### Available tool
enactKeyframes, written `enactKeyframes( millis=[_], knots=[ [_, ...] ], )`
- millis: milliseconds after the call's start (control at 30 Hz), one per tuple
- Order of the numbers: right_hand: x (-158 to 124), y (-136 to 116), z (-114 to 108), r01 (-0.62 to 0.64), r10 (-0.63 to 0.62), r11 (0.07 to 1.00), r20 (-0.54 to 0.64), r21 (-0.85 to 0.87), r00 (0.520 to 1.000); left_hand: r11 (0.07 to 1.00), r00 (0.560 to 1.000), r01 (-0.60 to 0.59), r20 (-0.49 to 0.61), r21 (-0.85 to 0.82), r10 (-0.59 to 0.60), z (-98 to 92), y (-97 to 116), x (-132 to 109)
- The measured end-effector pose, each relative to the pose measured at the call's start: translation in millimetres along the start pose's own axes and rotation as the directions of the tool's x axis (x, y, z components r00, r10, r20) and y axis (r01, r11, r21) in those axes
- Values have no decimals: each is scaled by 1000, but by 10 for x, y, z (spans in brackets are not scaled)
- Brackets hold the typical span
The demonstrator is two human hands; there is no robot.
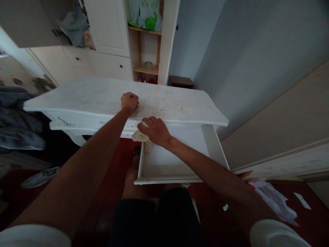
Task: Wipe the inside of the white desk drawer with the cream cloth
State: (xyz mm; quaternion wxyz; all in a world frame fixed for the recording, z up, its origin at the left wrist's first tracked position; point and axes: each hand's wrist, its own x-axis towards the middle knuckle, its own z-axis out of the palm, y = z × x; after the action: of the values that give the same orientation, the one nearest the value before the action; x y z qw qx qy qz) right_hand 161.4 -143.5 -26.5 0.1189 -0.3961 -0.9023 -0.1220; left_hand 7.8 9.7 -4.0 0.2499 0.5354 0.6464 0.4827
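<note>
A white bedside cabinet (180, 103) stands in front of me with its drawer (167, 171) pulled out. My left hand (130, 101) rests as a closed fist on the cabinet top near its front edge; nothing shows in it. My right hand (155, 130) is closed on a cream cloth (140, 136) and presses it against the cabinet's front edge, at the drawer's back left corner. The drawer looks bare inside.
A white wardrobe (108, 31) with open shelves and green bags (146, 15) stands behind. Dark bedding (17, 116) lies at the left. A shoe (41, 176) and crumpled paper (275, 199) lie on the red floor. A grey wall is at the right.
</note>
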Motion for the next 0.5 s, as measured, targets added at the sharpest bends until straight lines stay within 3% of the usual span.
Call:
enactKeyframes(
  millis=[100,233,333,433,500],
  knots=[
    [-90,50,123,-28,28,999,7,37,1000,1000,1000,20,-12,-9,-20,-10,0,2],
    [-318,59,246,-223,216,973,113,61,970,1000,1000,16,0,3,-16,-21,-11,-5],
    [-472,157,339,-444,416,887,197,128,888,1000,1000,13,-10,12,-13,-17,-24,0],
    [-540,287,446,-643,650,712,82,283,756,1000,1000,3,-17,17,-3,-3,-30,16],
    [-511,332,518,-655,702,634,50,410,711,1000,1000,-1,-20,26,2,7,-31,28]
  ],
)
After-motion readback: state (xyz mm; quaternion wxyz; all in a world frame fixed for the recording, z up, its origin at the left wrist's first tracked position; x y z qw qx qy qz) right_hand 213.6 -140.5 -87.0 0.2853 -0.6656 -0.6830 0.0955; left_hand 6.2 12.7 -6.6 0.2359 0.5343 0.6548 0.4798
